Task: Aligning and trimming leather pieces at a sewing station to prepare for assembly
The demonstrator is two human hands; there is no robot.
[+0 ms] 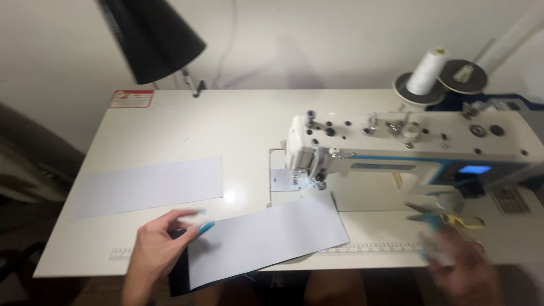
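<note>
At the near edge of the white table (238, 122), the left hand (156, 243) rests on the left end of a pale rectangular fabric piece (266, 238). Its fingers are curled loosely on the cloth, and whether the grip pinches the edge cannot be told. A dark layer shows under that end of the piece, which lies slanted, its far right corner just in front of the sewing machine's needle area. The right hand (459, 266) is at the near right, blurred, so its grip cannot be told. It lies over the ruler strip (374, 247) along the table edge, close to the scissors (447, 215) with yellow handles.

Farther left, a second pale fabric strip (150, 186) lies flat, apart from the first. The white sewing machine (408, 147) stands to the right. Behind it is a spool of white thread (428, 71) on a stand. At the far left, a black lamp shade (153, 34) hangs over the table, with a red label (131, 98) near it.
</note>
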